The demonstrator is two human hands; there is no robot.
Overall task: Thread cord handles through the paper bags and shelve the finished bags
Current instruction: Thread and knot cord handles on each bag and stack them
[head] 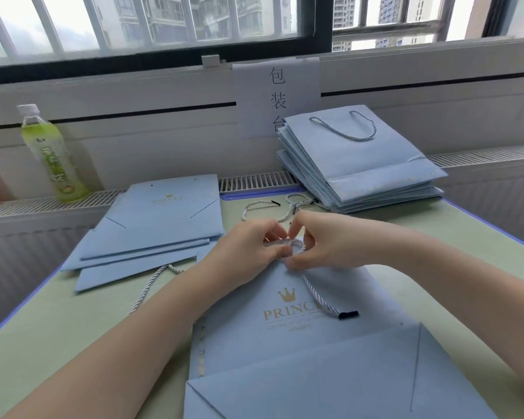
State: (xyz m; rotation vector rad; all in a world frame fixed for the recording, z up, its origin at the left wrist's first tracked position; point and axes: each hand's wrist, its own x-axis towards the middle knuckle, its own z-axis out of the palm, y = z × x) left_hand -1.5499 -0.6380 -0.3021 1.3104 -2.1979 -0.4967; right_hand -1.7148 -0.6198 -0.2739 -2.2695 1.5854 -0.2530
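A flat light-blue paper bag point(285, 343) with a gold crown print lies in front of me on the table. At its far edge my left hand point(248, 252) and my right hand point(318, 243) meet, and both pinch a twisted white cord point(315, 294). The cord runs back across the bag and ends in a black tip point(348, 314). The fingers hide the cord's other end and the bag's holes.
A pile of flat blue bags point(152, 234) lies at the left, with a cord point(152, 282) trailing from under it. A stack of bags with a cord handle on top point(360, 164) leans at the back right. Loose cords point(273, 207) lie between. A green drink bottle point(49, 155) stands far left.
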